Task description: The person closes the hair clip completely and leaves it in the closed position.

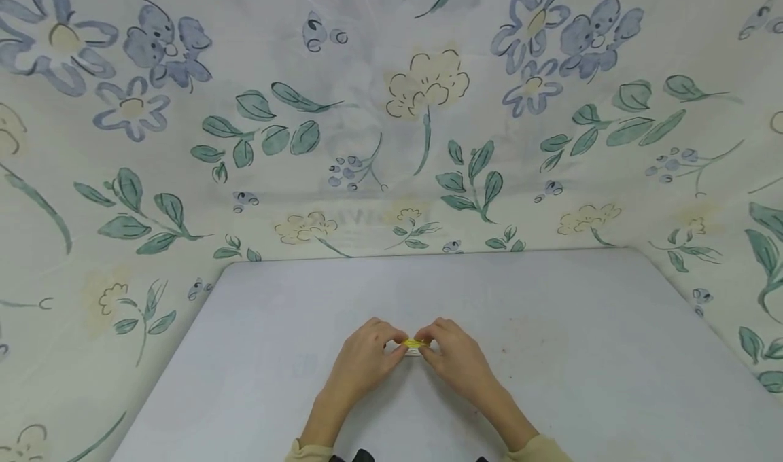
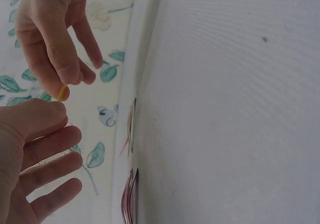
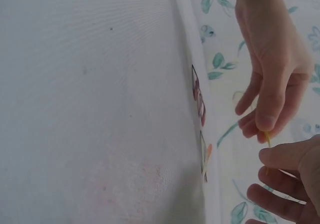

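Note:
Near the middle of the white table, both hands meet at a small, thin yellow strip (image 1: 414,344). My left hand (image 1: 366,357) pinches its left end between thumb and index finger, and my right hand (image 1: 455,359) pinches the other end the same way. Just below the strip in the head view shows a small white piece (image 1: 413,353). In the left wrist view the yellow strip (image 2: 62,92) spans the short gap between the fingertips, the other fingers of the left hand (image 2: 42,156) spread apart. From the right wrist, the strip (image 3: 268,138) looks narrow; its kind cannot be told.
The white tabletop (image 1: 293,306) has small dark and reddish specks on its right side. Behind it and at both sides hangs a flowered cloth (image 1: 367,197). Thin dark-red and orange shapes (image 2: 130,199) line the surface's edge in both wrist views.

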A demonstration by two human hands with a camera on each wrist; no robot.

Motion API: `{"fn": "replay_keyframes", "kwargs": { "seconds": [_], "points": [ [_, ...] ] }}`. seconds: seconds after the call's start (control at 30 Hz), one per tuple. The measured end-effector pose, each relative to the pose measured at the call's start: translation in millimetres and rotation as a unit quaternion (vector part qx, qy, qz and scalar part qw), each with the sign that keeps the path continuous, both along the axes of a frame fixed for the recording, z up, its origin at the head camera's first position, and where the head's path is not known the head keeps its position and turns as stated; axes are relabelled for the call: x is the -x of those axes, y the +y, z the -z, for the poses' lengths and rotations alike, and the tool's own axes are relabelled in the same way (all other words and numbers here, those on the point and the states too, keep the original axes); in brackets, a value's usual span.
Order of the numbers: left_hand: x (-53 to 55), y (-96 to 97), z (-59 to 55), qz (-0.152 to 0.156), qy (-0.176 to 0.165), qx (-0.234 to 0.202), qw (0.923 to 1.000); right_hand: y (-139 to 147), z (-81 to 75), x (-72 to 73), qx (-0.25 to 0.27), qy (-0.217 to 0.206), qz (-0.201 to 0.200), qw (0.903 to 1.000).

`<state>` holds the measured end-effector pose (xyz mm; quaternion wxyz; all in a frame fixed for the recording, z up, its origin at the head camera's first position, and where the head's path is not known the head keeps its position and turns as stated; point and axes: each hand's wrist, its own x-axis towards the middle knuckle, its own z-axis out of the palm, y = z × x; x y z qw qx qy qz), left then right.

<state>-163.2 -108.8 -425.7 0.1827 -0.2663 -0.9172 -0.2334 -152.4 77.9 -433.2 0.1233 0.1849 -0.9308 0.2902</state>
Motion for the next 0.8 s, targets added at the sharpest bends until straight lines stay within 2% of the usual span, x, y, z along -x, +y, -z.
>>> {"fn": "replay_keyframes", "kwargs": {
  "seconds": [0.2, 0.4, 0.6, 0.8],
  "points": [
    [-0.1, -2.8, 0.5, -0.008, -0.035, 0.014, 0.9993, -1.6, 3.3, 3.3, -0.001, -0.007, -0.017, 0.9998],
    [0.7, -5.9, 0.1, 0.001, -0.053, 0.03, 0.9981, -4.5, 5.1, 6.0, -0.012, -0.039, -0.032, 0.9987],
    [2.3, -6.2, 0.7, 0.01, -0.043, 0.075, 0.9962, -7.7, 6.6, 7.4, -0.04, -0.044, -0.047, 0.9971],
    [1.0, -7.0, 3.1, 0.011, -0.034, 0.089, 0.9954, -10.9, 5.8, 7.2, -0.057, -0.065, -0.043, 0.9953]
  ]
}}
